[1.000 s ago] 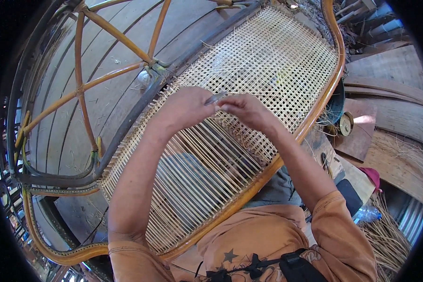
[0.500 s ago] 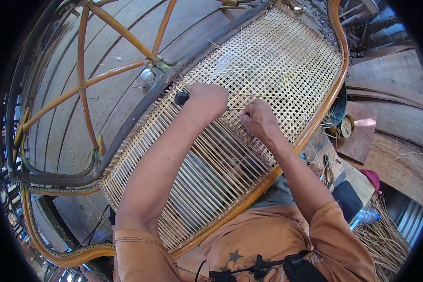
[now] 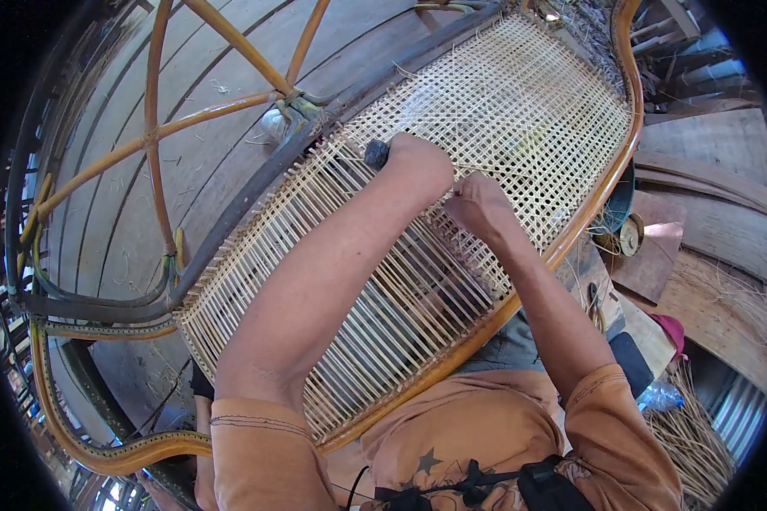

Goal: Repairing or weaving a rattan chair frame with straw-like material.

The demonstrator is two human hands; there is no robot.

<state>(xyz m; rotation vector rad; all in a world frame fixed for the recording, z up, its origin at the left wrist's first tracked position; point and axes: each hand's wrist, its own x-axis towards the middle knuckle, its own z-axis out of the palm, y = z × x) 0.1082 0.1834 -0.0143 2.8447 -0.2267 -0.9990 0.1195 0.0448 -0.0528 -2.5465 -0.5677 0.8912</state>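
The cane seat panel [image 3: 452,213] runs from near left to far right, with both hands on its middle. The left hand [image 3: 417,166] lies just left of the right hand [image 3: 477,200]. A tape measure [image 3: 629,236] sits right of the panel.

A floor [image 3: 222,77] of wide, worn wooden planks runs beneath everything, scattered with thin straw-like scraps. At the right, more boards [image 3: 715,162] lie at angles, one flat brown panel [image 3: 656,255] catching bright sunlight. A round teal tub [image 3: 615,209] sits beside it, partly hidden. Lower right, a heap of loose dry reeds [image 3: 698,434] lies near corrugated metal sheeting [image 3: 737,417], with a clear plastic bottle [image 3: 658,396] and a pink cloth [image 3: 675,328] close by. Daylight is strong and even.
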